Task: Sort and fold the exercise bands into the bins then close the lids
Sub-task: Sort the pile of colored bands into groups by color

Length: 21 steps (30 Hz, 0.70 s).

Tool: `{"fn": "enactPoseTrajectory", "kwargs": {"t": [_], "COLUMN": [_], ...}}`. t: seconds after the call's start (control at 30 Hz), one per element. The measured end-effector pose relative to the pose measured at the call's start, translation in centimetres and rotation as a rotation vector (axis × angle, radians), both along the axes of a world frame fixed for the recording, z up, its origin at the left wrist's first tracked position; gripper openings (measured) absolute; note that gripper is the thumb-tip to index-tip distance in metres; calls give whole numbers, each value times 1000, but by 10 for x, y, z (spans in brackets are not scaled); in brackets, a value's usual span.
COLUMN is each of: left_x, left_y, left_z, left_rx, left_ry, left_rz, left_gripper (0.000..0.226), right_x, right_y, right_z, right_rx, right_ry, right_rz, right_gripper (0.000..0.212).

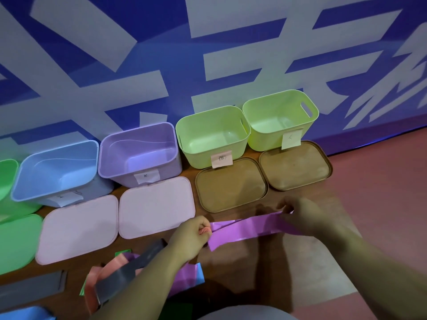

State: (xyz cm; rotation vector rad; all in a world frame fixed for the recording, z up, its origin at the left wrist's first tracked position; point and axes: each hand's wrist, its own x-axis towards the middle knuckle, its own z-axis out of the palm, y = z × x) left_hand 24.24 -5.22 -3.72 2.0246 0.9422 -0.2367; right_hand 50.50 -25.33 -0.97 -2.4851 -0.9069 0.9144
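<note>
At the far left stand a green bin [7,179] and a blue bin [55,158], and at about seven o'clock from the hands a loose pile [120,276] of grey, pink, green and purple bands lies on the tabletop [231,273]. Next along is the purple bin [138,144], open, with a pink lid [157,206] flat at its six o'clock. The left hand [191,239] has its grip closed on the left end of a purple band [245,229], thumb and curled fingers pinching it. From there the band runs toward three o'clock, rising a little, to the right hand [307,215], whose grip pinches the other end. So the band is stretched between both hands over the tabletop, long axis roughly nine to three, not yet folded. The purple bin lies at about eleven o'clock from the band, beyond the pink lid, and the left hand is nearer to it. I'd guess the right end must cross to the left first. Beyond the right hand, around twelve o'clock, the lime bins [208,125] sit open with brown lids [231,183] before them.
</note>
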Motion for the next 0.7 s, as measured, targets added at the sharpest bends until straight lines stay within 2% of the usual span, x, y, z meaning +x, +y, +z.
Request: {"fn": "enactPoseTrajectory", "kwargs": {"t": [0.13,0.23,0.3,0.4,0.47,0.6,0.7], "left_x": [6,10,11,8,2,-11,-22], "left_y": [3,5,7,9,10,8,2], "left_z": [-1,1,4,9,14,30,46], "left_rx": [-19,-19,-20,-34,-75,-129,-208], "left_ry": [-3,13,-4,-24,-65,-159,-253], "left_rz": [44,56,75,111,126,145,165], "left_gripper": [13,10,9,12,15,15,16], "right_x": [13,12,0,-23,-42,-86,-113], "right_y": [-3,-2,2,10,17,41,56], "right_z": [-22,-37,-40,-39,-34,-15,-5], "right_rx": [-89,-186,-140,52,186,311,409], "right_ry": [-22,-186,-297,-288,-138,451,689], "right_rz": [-87,-38,4,11,5,-123,-138], "right_gripper": [25,45,45,35,28,27,30]}}
